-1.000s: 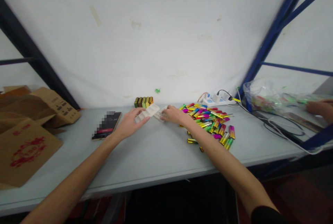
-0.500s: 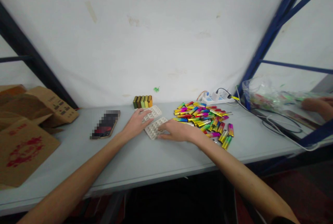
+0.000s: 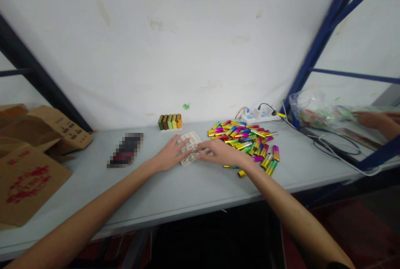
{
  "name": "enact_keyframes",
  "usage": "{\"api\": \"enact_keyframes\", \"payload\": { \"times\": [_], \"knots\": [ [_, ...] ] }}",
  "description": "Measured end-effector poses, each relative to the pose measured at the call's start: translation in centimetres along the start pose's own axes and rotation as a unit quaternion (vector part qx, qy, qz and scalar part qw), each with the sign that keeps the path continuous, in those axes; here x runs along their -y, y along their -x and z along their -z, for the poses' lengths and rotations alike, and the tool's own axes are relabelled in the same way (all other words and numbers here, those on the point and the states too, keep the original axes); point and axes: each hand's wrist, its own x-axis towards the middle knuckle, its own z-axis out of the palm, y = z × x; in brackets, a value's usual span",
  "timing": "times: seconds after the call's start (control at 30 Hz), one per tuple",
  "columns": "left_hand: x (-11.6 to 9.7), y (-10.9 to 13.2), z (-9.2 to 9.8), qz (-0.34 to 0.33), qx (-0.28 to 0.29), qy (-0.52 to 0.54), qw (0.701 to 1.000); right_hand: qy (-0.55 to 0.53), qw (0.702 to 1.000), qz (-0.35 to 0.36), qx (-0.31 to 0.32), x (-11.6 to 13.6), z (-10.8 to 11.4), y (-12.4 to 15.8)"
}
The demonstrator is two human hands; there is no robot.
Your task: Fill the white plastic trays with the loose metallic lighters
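Head view: pale tray [image 3: 192,145] on the table [image 3: 175,196], squarely between left hand [image 3: 169,153] and right hand [image 3: 218,151], neither nearer, long axis half-covered! Left fingers spread across its left side, right fingers parted opposite; gripping? Can't tell.

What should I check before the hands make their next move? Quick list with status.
1. Left hand at the pale tray: ok, on its left side.
2. Right hand at the tray: ok, fingertips at its right side; firmness of grip, cannot tell.
3. Tray pockets all visible: not ok, the fingers cover part of them.
4. Loose shiny coloured pieces in order: not ok, jumbled in a heap on the right.
5. Grouped pieces by the wall upright: ok, standing in rows.
6. Phone-like device clear of both hands: ok, apart, to the left.
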Motion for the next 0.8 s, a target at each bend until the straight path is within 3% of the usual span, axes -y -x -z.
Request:
{"api": "enact_keyframes", "payload": {
  "times": [0.1, 0.17, 0.3, 0.5, 0.67, 0.8],
  "knots": [
    [0.6, -1.3, 0.5, -0.021, 0.019, 0.003, 1.0, 0.039, 0.992, -0.044, -0.109, -1.5, 2.5, 1.5],
    [1.1, -2.2, 0.8, -0.037, 0.037, 0.007, 0.999, 0.059, 0.987, -0.07, -0.13, -2.4, 4.2, 2.7],
    [1.5, -3.1, 1.1, -0.057, 0.044, 0.017, 0.997, 0.078, 0.991, -0.097, -0.054, -2.8, 5.2, 4.5],
    [0.5, -2.1, 1.6, -0.019, 0.016, 0.003, 1.0, 0.168, 0.979, -0.101, 0.063, -1.6, 2.6, 6.5],
    [0.2, 0.0, 2.5, -0.001, 0.027, 0.003, 1.0, 0.204, 0.967, -0.13, 0.082, -1.3, 1.6, 7.5],
    [0.5, 0.7, 2.4, -0.002, 0.045, -0.009, 0.999, 0.177, 0.977, -0.112, 0.043, -1.5, 1.8, 7.2]
  ]
}}
